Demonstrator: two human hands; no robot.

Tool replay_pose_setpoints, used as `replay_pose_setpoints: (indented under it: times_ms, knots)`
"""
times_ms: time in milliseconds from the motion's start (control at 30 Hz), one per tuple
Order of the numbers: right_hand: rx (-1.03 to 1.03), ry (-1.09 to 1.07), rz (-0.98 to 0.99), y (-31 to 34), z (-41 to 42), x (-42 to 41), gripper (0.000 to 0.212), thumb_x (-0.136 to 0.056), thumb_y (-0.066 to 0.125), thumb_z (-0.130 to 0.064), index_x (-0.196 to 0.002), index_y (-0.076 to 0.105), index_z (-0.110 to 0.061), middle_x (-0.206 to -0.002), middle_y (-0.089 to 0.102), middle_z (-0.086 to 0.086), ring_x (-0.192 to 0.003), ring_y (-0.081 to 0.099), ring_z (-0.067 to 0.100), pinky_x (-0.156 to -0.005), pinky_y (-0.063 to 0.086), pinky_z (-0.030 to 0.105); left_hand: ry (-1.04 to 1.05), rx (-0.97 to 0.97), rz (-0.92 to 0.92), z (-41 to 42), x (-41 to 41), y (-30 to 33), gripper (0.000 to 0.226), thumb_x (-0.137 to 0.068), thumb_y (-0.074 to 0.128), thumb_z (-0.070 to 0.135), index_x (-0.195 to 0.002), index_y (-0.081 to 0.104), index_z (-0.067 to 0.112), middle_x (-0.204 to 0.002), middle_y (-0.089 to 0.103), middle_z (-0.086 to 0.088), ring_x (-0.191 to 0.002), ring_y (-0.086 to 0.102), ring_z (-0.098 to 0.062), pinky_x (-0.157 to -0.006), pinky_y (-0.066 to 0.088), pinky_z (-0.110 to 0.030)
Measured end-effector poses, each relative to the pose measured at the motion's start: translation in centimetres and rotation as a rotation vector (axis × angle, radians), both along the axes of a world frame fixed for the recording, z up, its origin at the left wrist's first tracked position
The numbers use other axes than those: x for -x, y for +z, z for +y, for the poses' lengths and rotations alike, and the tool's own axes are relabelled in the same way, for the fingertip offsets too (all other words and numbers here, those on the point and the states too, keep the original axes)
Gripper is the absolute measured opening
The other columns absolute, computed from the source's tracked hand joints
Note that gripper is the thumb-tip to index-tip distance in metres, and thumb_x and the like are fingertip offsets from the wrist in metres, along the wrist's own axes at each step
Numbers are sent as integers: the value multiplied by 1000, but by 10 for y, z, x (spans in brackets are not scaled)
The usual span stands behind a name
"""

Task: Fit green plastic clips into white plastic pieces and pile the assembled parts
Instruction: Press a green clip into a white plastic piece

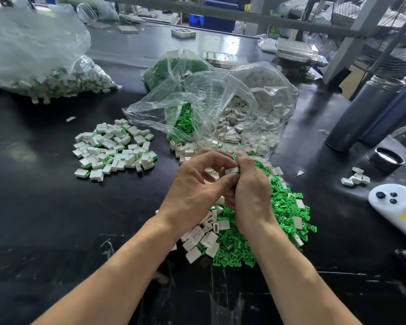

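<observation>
Both hands meet above the loose parts at the table's middle. My right hand [250, 191] pinches a white plastic piece [231, 171] between thumb and fingers. My left hand [197, 184] curls beside it, its fingertips touching that piece; more white pieces show inside its palm. Below the hands lies a heap of green clips [263, 231] mixed with loose white pieces [204, 238]. A pile of assembled parts [115, 148], white with green edges, sits on the black table [56, 219] to the left.
An open clear bag [220, 109] of green clips and white pieces lies behind the hands. A large bag of assembled parts [45, 66] is at far left. Two dark cylinders [366, 113], a black lid [386, 159], a few white pieces [355, 178] and a white device [394, 205] stand right.
</observation>
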State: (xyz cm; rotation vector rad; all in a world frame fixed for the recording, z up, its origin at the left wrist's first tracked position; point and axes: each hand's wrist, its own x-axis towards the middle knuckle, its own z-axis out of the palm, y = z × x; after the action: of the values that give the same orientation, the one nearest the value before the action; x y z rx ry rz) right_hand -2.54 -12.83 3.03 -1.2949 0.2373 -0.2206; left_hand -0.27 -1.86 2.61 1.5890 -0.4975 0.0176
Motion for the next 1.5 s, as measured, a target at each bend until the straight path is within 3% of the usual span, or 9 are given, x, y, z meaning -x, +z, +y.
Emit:
replay_pose_setpoints:
  times_ms: [233,367,700,900,1100,1200,1300,1433,1500]
  knots:
    - [5,-61,-20,-8,1,-4,54,-112,40,-32,-74,75,-17,-56,67,-9,-48,62,-1,-43,46,14,18,-62,-34,-1,1,-2,15,-88,78,5,-100,75,12,-106,71,0,-91,66,-9,-76,52,-17]
    - [58,-93,-13,-11,3,-8,46,-97,44,-45,-69,79,-38,-65,72,-9,-60,68,2,-52,51,20,26,-78,-27,-1,1,-2,15,-88,79,8,-100,74,15,-104,72,1,-84,63,-2,-74,54,-19]
    - [65,-102,-37,-11,2,-11,45,-96,41,-44,-80,82,-36,-76,77,-4,-67,71,5,-55,52,19,38,-21,-43,-5,1,-1,11,-88,78,6,-99,76,8,-106,73,-4,-89,70,-18,-72,53,-16]
    - [88,-75,-68,-9,2,-8,61,-109,34,-32,-68,79,-36,-52,61,-14,-45,57,-3,-43,42,11,22,0,-48,-5,0,-1,10,-89,77,5,-99,75,5,-106,73,-7,-89,70,-18,-71,53,-16]
    - [113,-54,-92,-10,2,-9,55,-104,34,-37,-75,81,-35,-55,65,-12,-49,61,-1,-46,46,14,18,10,-47,-4,0,-3,10,-90,76,5,-100,75,5,-107,73,-5,-89,71,-18,-70,53,-16]
    - [92,-55,-73,-11,2,-10,52,-105,37,-40,-81,82,-26,-71,75,-4,-65,71,5,-58,56,24,23,3,-50,-4,-2,-4,10,-90,77,5,-100,75,6,-107,73,-6,-89,71,-19,-72,56,-23]
    - [121,-50,-68,-10,1,-6,63,-112,36,-41,-67,79,-36,-49,61,-13,-44,59,-2,-43,44,12,32,-3,-47,-3,-3,-6,11,-89,78,7,-100,76,7,-108,72,-4,-94,71,-18,-79,59,-34]
    - [271,-89,-101,-10,-7,-2,65,-110,36,-53,-64,71,-25,-54,57,-8,-47,50,2,-45,38,15,35,99,24,2,-6,-9,13,-89,77,12,-101,75,9,-105,73,-6,-92,73,-27,-83,62,-50]
    - [347,-113,-142,-10,-15,-2,50,-109,44,-49,-78,72,-21,-65,63,-3,-54,52,4,-50,38,18,59,137,54,6,-8,-8,16,-87,78,17,-102,74,14,-99,75,-3,-89,73,-25,-80,62,-42]
